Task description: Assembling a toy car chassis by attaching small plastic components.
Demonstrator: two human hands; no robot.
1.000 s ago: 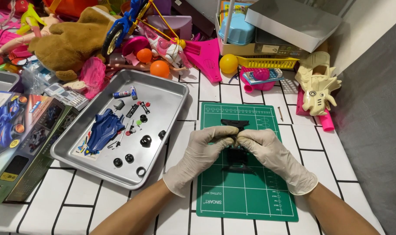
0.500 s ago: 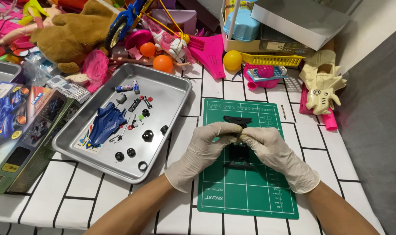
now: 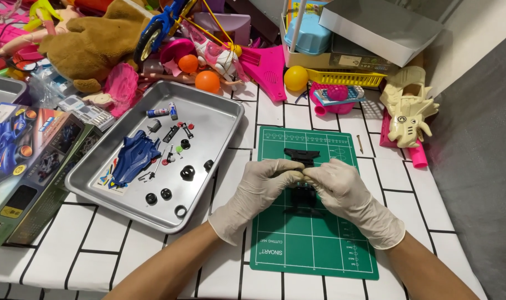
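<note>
Pinching together over the green mat [image 3: 314, 244], the gloved left hand [image 3: 257, 191] and right hand [image 3: 347, 194] curl their fingers shut around a black chassis [image 3: 302, 178]; its front end pokes out just beyond the fingertips, its rear lies under the knuckles. How firmly each thumb grips is hidden, probably both press on top. Left of the left fingers sits a metal tray [image 3: 219, 119] holding a blue car shell [image 3: 131, 158], small black wheels [image 3: 187, 173] and tiny parts. Beyond it lie toys, an orange ball [image 3: 207, 81] and a yellow ball [image 3: 295, 78]. Right of the right fingers, well apart, lies a cream dinosaur toy [image 3: 408, 114]. Nothing blocks the hands. Since half a second ago, the hands have kept their grip in the same spot on the mat.
</note>
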